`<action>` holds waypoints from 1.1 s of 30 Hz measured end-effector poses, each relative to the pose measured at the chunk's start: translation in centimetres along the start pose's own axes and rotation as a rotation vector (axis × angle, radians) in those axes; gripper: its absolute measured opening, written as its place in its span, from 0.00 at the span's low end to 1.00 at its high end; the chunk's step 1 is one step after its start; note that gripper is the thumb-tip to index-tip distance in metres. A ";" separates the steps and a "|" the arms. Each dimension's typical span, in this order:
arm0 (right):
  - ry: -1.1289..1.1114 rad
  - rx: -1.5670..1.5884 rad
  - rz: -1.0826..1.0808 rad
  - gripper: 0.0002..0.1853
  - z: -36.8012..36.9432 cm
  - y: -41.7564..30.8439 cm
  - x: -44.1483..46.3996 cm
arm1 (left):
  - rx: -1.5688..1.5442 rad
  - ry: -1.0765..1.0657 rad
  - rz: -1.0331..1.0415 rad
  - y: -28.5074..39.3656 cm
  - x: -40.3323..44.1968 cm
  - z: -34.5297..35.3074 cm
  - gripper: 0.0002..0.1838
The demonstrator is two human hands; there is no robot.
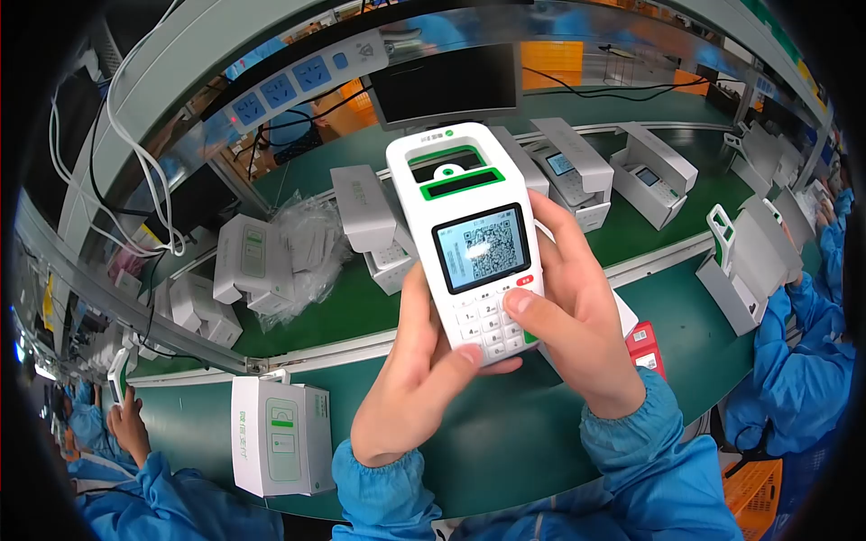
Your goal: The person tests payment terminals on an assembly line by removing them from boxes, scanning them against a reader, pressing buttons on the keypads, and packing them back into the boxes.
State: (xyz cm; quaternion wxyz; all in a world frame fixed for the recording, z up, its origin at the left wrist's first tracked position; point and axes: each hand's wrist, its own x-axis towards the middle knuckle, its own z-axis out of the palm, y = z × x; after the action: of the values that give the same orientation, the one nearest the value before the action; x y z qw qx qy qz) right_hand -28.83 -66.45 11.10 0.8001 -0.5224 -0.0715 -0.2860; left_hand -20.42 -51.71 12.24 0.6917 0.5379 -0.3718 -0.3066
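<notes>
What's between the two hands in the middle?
A white payment terminal showing a QR code, held by the left hand and right hand, as the head view shows.

I'm at a factory packing line: beyond my desk (505,442) stand open white boxes (667,153) in a row, and co-workers in blue smocks (785,388) work along it.
</notes>
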 end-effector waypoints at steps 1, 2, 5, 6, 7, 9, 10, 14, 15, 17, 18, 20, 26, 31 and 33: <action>-0.030 -0.004 -0.006 0.44 -0.1 -0.2 -0.2 | -0.010 -0.035 0.058 -0.4 -0.1 0.1 0.46; -0.063 -0.015 -0.014 0.45 -0.3 -0.5 -0.3 | -0.002 -0.065 0.049 -0.5 -0.1 -0.3 0.49; -0.087 0.029 0.016 0.49 -0.5 -0.9 -0.7 | 0.006 -0.140 -0.060 0.7 -0.4 -0.1 0.52; -0.090 0.038 0.029 0.49 -0.6 -1.1 -0.8 | 0.007 -0.142 -0.085 0.9 -0.5 -0.1 0.53; -0.095 0.049 0.043 0.50 -0.6 -1.4 -1.0 | 0.016 -0.147 -0.092 1.0 -0.6 0.0 0.54; -0.096 0.059 0.044 0.51 -0.4 -1.4 -1.2 | 0.033 -0.158 -0.107 1.1 -0.8 0.1 0.55; -0.093 0.057 0.026 0.51 -0.2 -1.3 -1.2 | 0.036 -0.152 -0.077 0.8 -0.9 0.1 0.55; -0.099 0.037 -0.002 0.50 -0.3 -1.2 -1.2 | 0.103 -0.189 0.010 0.3 -0.9 -0.4 0.56; -0.096 0.033 -0.005 0.50 -0.3 -1.1 -1.2 | 0.132 -0.211 0.021 0.4 -0.8 -0.5 0.57; -0.090 0.029 -0.032 0.50 -0.2 -1.1 -1.2 | 0.139 -0.234 0.038 0.5 -0.7 -0.4 0.57; -0.085 0.028 -0.043 0.50 -0.1 -1.1 -1.2 | 0.140 -0.245 0.044 0.5 -0.7 -0.4 0.57; -0.085 0.027 -0.042 0.50 -0.1 -1.3 -1.3 | 0.141 -0.267 0.033 0.4 -0.7 -0.5 0.56; -0.110 -0.018 -0.040 0.52 -0.6 -1.7 -1.5 | 0.038 -0.266 -0.054 0.2 -0.6 -0.1 0.55; -0.164 -0.034 -0.041 0.55 -1.1 -2.1 -1.7 | 0.048 -0.297 0.003 0.1 -0.8 0.2 0.56; -0.165 -0.060 -0.044 0.55 -1.2 -2.2 -1.8 | 0.143 -0.348 0.039 0.0 -0.7 -0.3 0.56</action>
State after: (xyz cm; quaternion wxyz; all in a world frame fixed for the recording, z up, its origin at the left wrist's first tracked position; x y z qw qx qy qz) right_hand -31.67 -67.42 11.57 0.7690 -0.5662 -0.1402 -0.2614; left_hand -20.53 -50.99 12.06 0.5828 0.5173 -0.5169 -0.3543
